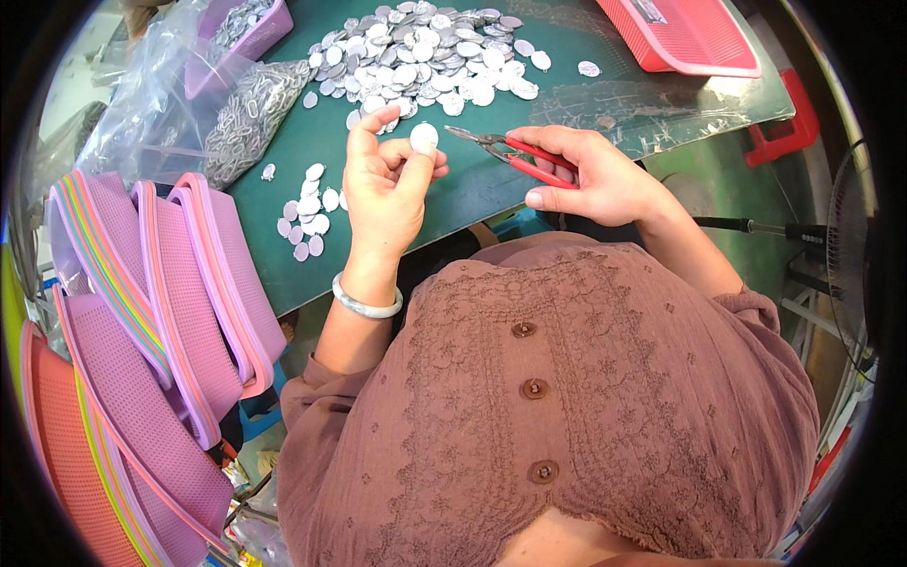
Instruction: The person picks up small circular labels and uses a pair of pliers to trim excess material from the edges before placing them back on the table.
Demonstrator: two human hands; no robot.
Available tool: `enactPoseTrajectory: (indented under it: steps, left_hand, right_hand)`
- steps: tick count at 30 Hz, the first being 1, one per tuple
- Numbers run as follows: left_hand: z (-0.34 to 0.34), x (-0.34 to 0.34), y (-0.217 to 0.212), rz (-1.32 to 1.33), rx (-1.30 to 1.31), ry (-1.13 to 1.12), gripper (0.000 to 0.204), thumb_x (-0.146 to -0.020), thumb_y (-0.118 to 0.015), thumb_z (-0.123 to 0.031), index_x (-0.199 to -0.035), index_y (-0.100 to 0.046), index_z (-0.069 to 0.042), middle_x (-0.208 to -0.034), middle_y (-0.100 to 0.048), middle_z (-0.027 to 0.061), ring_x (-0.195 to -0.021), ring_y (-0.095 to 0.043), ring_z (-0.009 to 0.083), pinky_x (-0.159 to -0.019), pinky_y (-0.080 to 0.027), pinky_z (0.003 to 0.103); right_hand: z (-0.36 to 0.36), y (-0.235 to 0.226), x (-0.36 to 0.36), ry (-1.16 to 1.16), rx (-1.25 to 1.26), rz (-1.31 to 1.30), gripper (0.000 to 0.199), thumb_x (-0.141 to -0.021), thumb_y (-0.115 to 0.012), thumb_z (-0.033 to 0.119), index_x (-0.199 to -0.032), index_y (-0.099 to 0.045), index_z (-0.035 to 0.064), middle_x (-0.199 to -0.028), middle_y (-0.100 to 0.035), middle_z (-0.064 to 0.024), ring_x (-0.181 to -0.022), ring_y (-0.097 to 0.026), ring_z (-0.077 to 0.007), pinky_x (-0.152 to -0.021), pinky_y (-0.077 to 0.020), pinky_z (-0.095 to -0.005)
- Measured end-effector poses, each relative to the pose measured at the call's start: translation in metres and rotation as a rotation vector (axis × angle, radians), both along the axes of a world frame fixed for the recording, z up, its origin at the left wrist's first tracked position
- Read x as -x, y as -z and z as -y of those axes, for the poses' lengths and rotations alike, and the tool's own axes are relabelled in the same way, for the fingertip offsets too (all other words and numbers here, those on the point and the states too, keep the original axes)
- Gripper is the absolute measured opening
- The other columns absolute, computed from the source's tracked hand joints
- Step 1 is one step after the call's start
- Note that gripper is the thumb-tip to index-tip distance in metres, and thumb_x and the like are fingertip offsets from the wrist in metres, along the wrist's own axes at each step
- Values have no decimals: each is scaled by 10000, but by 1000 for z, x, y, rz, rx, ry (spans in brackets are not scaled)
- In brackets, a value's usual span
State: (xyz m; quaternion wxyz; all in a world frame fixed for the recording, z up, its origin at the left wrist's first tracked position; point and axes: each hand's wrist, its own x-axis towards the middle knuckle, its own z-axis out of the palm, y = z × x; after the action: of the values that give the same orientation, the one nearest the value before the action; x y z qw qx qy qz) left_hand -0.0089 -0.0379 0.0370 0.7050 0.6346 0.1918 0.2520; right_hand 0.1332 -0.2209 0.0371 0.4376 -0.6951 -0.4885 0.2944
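Between thumb and fingers, my left hand (387,184) pinches a small silvery oval tag (424,137). My right hand (595,175) grips red-handled pliers (539,159), whose tips point left at the tag with a small gap between. The plier handles are spread apart. Beyond both hands lies a large heap of similar metal tags (425,57) on the green tabletop (501,213). Left of my left hand is a smaller scatter of tags (310,206).
A clear bag of metal clips (255,118) lies at the left, by a purple basket (274,28). Stacked purple baskets (198,283) stand at the near left. A pink basket (694,57) sits far right, near a red stool (794,123) and a fan (850,246).
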Motion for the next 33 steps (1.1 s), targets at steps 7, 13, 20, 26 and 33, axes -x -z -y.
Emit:
enactPoseTrajectory:
  steps: [7, 13, 20, 26, 33]
  left_hand:
    - [-3, 3, -3, -129, 121, 122, 179, -850, -594, -31, -1019, -589, 26, -765, -641, 71, -644, -606, 120, -600, -480, 234]
    - [-5, 5, -4, -120, 184, 125, 160, -848, -620, -65, -986, -601, 14, -734, -620, 33, -624, -577, 80, -564, -460, 195]
    - [-3, 5, -7, -125, 160, 114, 146, -828, -614, -45, -960, -603, 17, -736, -603, 10, -623, -546, 61, -553, -433, 183]
    - [-3, 7, -8, -151, 134, 114, 167, -832, -609, -54, -979, -599, 26, -741, -599, 10, -626, -543, 60, -555, -428, 184]
    - [-2, 5, -7, -151, 251, 129, 187, -856, -598, -81, -1006, -593, 32, -718, -584, 20, -602, -519, 66, -535, -412, 187]
  right_hand:
    - [-1, -9, 4, 14, 17, 63, 636, -705, -747, 295, -1212, -519, -13, -729, -504, -71, -639, -482, -166, -588, -418, -290]
    - [-1, -9, 4, 13, 5, 224, 600, -691, -752, 298, -1190, -540, 41, -752, -522, -80, -673, -523, -228, -618, -435, -328]
    - [-1, -9, 7, 17, -33, 331, 594, -683, -749, 130, -1222, -524, 27, -736, -478, -41, -645, -462, -148, -577, -408, -265]
    - [-1, -10, 9, 28, -30, 412, 581, -688, -741, 186, -1211, -528, 50, -767, -524, -74, -682, -529, -222, -607, -440, -319]
    - [-2, -13, 11, 43, 47, 432, 545, -706, -725, 239, -1192, -534, 82, -810, -568, -98, -739, -582, -282, -649, -469, -373]
